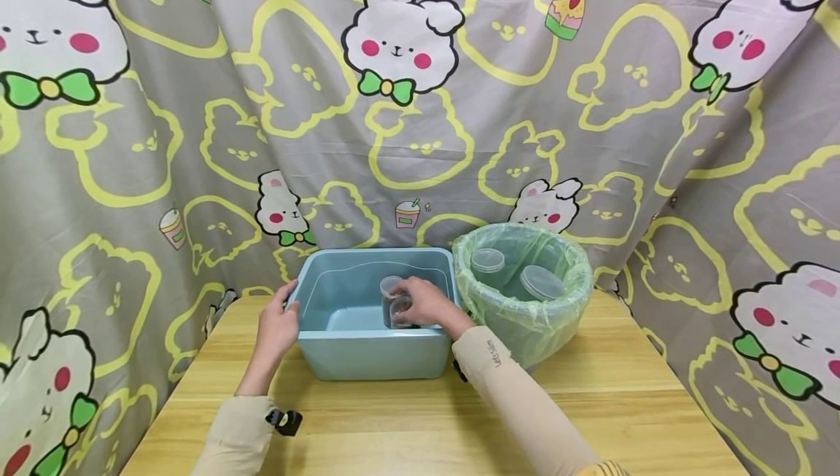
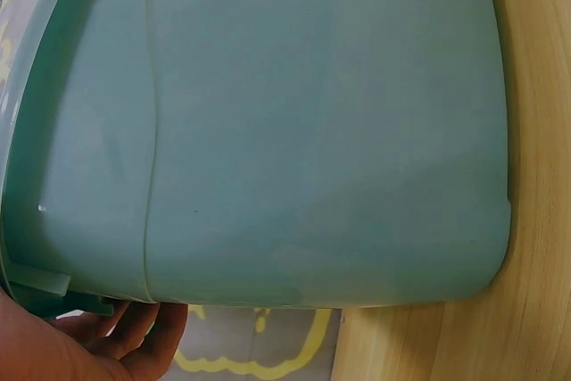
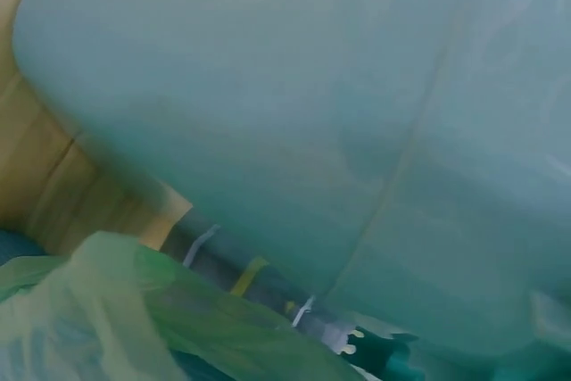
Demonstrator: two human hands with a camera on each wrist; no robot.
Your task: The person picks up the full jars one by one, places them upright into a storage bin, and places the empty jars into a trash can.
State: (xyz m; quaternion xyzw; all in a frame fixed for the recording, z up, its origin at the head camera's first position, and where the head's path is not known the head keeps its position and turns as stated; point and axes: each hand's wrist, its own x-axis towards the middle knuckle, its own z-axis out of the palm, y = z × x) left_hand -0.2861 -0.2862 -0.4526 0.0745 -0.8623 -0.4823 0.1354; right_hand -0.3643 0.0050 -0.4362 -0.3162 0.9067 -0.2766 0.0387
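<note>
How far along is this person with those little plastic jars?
Two lidded clear jars already lie in the green-lined bin. In hand: the right hand grips another clear jar inside the blue tub, while the left hand holds the tub's left rim. No other jars show in the tub, so this may be the last.
</note>
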